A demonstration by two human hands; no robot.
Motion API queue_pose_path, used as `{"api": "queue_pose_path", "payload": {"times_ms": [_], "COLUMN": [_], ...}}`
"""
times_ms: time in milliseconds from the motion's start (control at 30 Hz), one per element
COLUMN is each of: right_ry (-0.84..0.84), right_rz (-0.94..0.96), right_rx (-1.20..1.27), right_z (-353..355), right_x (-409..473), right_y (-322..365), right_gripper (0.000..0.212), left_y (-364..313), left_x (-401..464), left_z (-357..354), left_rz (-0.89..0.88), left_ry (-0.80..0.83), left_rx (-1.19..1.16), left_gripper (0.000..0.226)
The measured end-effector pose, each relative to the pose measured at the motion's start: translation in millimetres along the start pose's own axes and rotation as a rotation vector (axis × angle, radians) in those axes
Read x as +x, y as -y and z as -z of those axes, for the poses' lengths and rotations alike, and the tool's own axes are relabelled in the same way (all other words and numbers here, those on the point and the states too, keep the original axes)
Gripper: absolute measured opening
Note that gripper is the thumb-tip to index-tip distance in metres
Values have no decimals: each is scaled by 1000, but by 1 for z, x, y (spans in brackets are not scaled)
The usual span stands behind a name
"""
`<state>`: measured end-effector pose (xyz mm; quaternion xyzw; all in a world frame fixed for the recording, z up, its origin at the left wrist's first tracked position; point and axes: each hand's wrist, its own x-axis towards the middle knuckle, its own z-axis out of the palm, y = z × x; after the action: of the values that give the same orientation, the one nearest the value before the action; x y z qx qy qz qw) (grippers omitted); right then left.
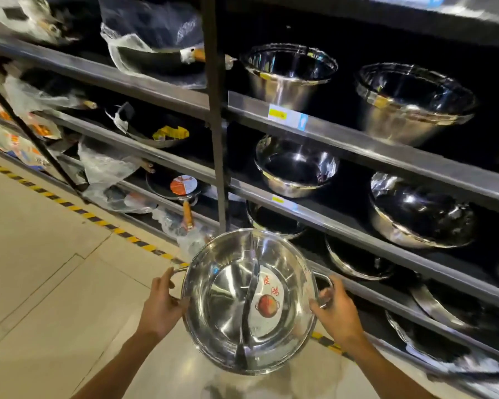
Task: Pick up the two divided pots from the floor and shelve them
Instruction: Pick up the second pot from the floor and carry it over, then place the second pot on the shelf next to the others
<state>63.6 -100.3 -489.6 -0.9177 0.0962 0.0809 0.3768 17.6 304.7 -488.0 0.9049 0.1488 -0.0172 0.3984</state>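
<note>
Around pot handles (324, 280), curled fingers (167, 279).

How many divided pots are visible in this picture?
1. The divided pot is held by its side handles between the left hand and the right hand, in front of the shelves. A second may be nested underneath, hidden.
</note>
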Motion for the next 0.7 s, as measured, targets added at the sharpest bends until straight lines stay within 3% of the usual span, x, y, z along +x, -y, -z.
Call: {"api": "queue_pose_path", "payload": {"times_ms": [133,367,700], "right_ry": [55,85,14], "right_rz": [-7,7,142], "right_rx": [-7,21,-41], "right_z": [-69,-223,-362], "right_x": [57,156,287], "right_y": [-50,-199,-335], "right_gripper": [85,88,72], "left_y": [64,194,326], "left_x": [33,95,187], "left_z": [-63,-222,-394], "left_rz": [79,168,28], "left_ry": [-11,-121,-198], "left_rx": [-11,-84,-62], "left_gripper": [79,78,64]}}
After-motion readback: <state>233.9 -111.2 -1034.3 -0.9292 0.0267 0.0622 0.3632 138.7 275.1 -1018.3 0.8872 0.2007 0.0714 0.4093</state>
